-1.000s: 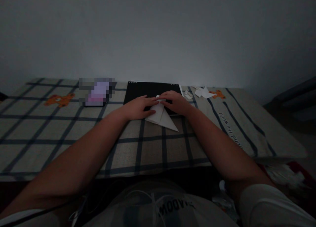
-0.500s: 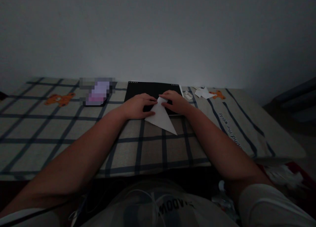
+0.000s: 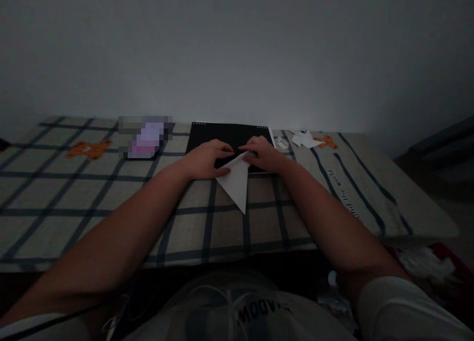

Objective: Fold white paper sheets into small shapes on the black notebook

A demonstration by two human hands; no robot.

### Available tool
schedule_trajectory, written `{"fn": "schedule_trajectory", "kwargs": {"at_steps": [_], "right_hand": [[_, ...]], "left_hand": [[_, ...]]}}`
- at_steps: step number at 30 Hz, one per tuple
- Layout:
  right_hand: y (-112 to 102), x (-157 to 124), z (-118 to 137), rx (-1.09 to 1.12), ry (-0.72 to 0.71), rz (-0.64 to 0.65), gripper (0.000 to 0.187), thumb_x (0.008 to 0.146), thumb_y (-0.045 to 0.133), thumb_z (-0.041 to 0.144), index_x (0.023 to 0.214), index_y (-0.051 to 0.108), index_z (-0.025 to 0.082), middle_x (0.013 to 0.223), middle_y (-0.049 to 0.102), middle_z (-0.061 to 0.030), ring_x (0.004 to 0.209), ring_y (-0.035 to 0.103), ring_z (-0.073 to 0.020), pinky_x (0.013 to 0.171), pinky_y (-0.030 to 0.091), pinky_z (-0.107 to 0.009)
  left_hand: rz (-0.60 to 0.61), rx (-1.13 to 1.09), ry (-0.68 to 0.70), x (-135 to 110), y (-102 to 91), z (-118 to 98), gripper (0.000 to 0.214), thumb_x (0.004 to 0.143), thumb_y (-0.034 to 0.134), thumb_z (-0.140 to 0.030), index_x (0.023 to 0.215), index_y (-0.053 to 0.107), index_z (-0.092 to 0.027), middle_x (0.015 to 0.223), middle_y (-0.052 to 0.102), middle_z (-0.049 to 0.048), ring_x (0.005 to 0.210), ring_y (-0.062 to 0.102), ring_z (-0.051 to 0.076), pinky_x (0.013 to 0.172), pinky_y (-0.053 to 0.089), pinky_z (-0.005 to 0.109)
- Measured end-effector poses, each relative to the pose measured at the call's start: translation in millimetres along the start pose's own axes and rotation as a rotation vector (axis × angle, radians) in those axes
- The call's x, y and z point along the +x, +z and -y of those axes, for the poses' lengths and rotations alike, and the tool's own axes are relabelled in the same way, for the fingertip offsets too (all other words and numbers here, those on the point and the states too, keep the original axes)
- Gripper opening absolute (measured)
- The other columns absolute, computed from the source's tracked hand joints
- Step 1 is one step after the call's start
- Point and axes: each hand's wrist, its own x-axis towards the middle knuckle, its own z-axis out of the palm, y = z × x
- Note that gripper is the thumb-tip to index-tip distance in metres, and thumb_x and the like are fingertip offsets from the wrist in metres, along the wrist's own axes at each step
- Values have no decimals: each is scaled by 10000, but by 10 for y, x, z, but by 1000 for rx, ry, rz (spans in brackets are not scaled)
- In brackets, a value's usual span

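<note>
A white paper folded into a triangle [image 3: 236, 180] lies on the checked cloth [image 3: 111, 202], its sharp tip pointing toward me. My left hand [image 3: 205, 159] rests on the paper's left upper corner, fingers curled and pressing on it. My right hand [image 3: 263, 154] pinches the paper's right upper corner. Both hands lie over the front edge of a black pad [image 3: 229, 133].
Small white paper scraps [image 3: 301, 140] lie to the right of the black pad. A blurred pinkish object [image 3: 145, 138] sits to its left. Orange bear prints [image 3: 88, 149] mark the cloth. A plain wall stands behind; the cloth's edge drops off at the right.
The paper triangle has turned: its long tip swung from pointing lower right to pointing more straight toward me. Both hands stayed at its upper corners.
</note>
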Motion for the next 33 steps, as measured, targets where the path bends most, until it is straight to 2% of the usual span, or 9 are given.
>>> {"fn": "schedule_trajectory", "kwargs": {"at_steps": [5,9,13,16,19,22,28,31,33], "right_hand": [[-70,6,0,78,16,-20,177,899,682,285,997,786,182,1080,696,-118,1098,585,-284,1032,426,-469],[-122,12,-5,213,160,-58,189,890,662,314,993,739,177,1033,728,-94,946,625,-241,882,480,-392],[-141,12,-3,304,281,-83,198,858,699,339,972,728,180,959,744,-68,841,629,-215,773,482,-346],[-143,14,-4,313,297,-90,189,837,725,323,964,740,183,937,750,-57,819,632,-205,755,486,-335],[-156,11,-4,291,320,-62,195,835,743,303,987,768,182,940,759,-58,812,642,-199,751,496,-333],[-194,-2,1,230,332,4,185,855,753,312,992,806,199,937,769,-60,816,656,-199,761,511,-338],[-289,-36,34,143,242,55,196,923,664,245,973,851,214,1002,803,-75,891,698,-200,819,530,-333],[-310,-36,88,145,277,118,204,921,676,252,1005,859,216,970,821,-66,822,702,-190,762,531,-321],[-316,-26,141,142,308,149,210,926,679,254,1029,858,215,953,827,-61,793,705,-181,740,530,-310]], "left_hand": [[-94,10,-132,0,6,38,510,904,626,-401,1343,739,-169,1395,698,129,1289,628,327,1122,484,475],[-285,-218,-364,16,65,106,519,901,664,-490,1299,761,-170,1218,780,111,1091,708,278,986,549,405],[-372,-508,-530,31,91,184,450,829,763,-484,1149,801,-169,998,802,78,860,696,215,780,553,327],[-392,-679,-542,32,91,216,431,789,811,-458,1096,793,-157,964,787,73,829,680,191,748,539,302],[-379,-722,-530,30,94,226,440,765,835,-492,1055,785,-165,924,766,63,811,666,187,732,525,300],[-371,-692,-516,29,103,230,433,760,825,-514,1028,786,-176,878,748,49,783,645,183,703,501,294],[-369,-630,-488,28,126,250,399,787,779,-498,1022,791,-175,805,708,31,707,581,159,640,446,273],[-370,-546,-493,26,137,252,421,840,736,-484,1126,782,-178,810,694,29,716,582,168,664,475,291],[-417,-407,-482,25,127,229,445,863,723,-434,1226,755,-179,918,712,49,810,625,196,764,525,333]]}}
